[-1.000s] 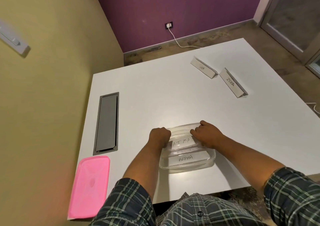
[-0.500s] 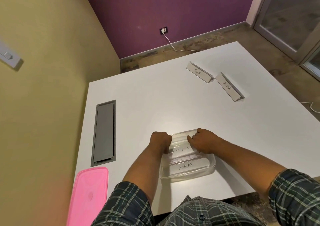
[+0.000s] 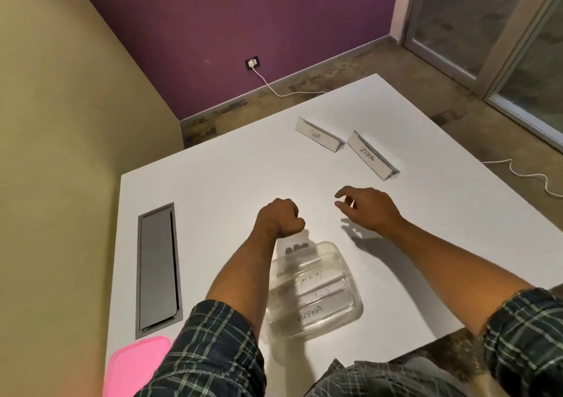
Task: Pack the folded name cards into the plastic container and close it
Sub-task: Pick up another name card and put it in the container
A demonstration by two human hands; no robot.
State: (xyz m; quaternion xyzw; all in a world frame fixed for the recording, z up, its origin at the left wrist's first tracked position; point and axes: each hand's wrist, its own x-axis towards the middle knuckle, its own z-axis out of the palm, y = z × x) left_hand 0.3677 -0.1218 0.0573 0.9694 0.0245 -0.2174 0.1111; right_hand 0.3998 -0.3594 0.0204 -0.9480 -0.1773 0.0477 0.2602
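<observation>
A clear plastic container [image 3: 350, 278] sits near the table's front edge, holding flattened name cards; one reads ALPHA [image 3: 310, 313]. My left hand [image 3: 281, 220] hovers just beyond its far rim, curled into a fist with nothing in it. My right hand [image 3: 370, 209] is above the bare table farther right, fingers apart and empty. Two folded cards stand at the far side: TIGER [image 3: 318, 136] and ZEBRA [image 3: 370, 156], beyond my right hand. The pink lid [image 3: 134, 366] lies at the front left corner, partly cut off by the frame.
A grey cable hatch [image 3: 158, 265] is set into the white table [image 3: 231, 177] on the left. A yellow wall runs close along the left side. White cables lie on the floor behind and to the right.
Both hands have left the container, where they were pressing a card in, and moved forward over the table. The right hand has opened. The camera has tilted up.
</observation>
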